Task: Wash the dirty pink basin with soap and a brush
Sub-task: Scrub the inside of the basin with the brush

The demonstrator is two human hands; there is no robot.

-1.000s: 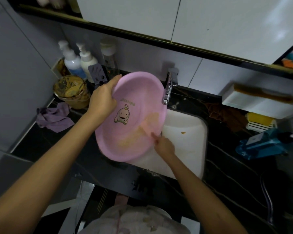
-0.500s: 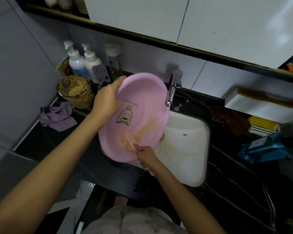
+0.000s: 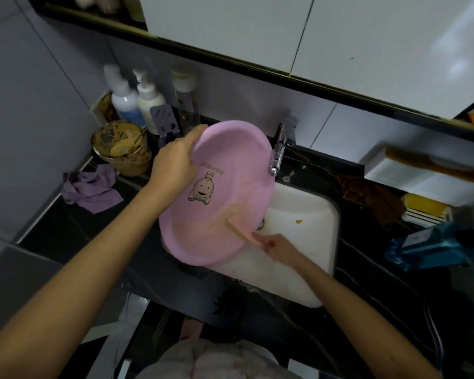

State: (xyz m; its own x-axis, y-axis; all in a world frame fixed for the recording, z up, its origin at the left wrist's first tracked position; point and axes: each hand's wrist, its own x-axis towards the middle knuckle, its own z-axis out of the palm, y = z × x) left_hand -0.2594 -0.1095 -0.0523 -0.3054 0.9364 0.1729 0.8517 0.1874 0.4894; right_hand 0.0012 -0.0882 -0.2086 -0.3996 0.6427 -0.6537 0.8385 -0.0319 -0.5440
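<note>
Grips the pink basin (image 3: 225, 187) at its ten o'clock rim with the left hand (image 3: 173, 162), fingers curled over the edge. Holds it tilted over the nine o'clock side of the white sink (image 3: 309, 206), just below the tap (image 3: 278, 155). Clamps a pink brush (image 3: 242, 229) in the right hand (image 3: 278, 247) at the basin's five o'clock and sets its head against the orange-smeared inside.
</note>
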